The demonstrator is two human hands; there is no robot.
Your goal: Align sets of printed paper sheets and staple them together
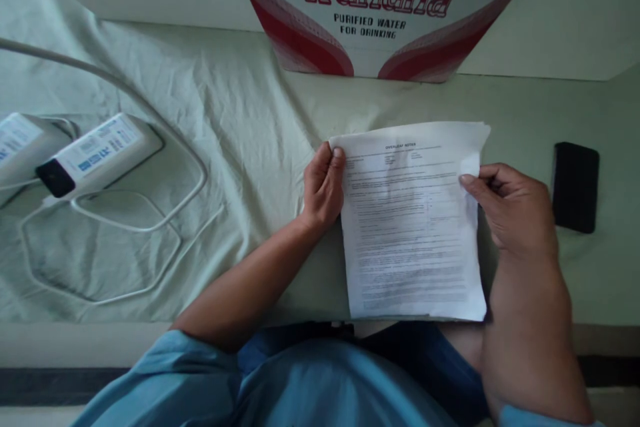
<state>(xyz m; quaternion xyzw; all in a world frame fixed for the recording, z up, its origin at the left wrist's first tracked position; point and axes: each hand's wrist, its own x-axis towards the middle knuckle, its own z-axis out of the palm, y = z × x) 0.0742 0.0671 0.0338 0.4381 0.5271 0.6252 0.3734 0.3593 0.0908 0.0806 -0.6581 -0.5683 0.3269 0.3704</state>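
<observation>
A printed sheet of paper (413,233), headed "OVERLEAF NOTES", is held up in front of me over the near edge of the cloth-covered table. My left hand (324,185) pinches its upper left corner, thumb on the front. At the right edge, below the upper corner, my right hand (515,203) grips the same paper between thumb and fingers. The top right corner looks creased. Whether more sheets lie behind it I cannot tell.
A white and red "Wahaha" carton (370,53) stands at the back. Right of my right hand lies a black phone (575,187). On the left are a white boxy device (113,150), a second one (27,147) and a looping white cable (195,153) on the wrinkled green cloth (240,113).
</observation>
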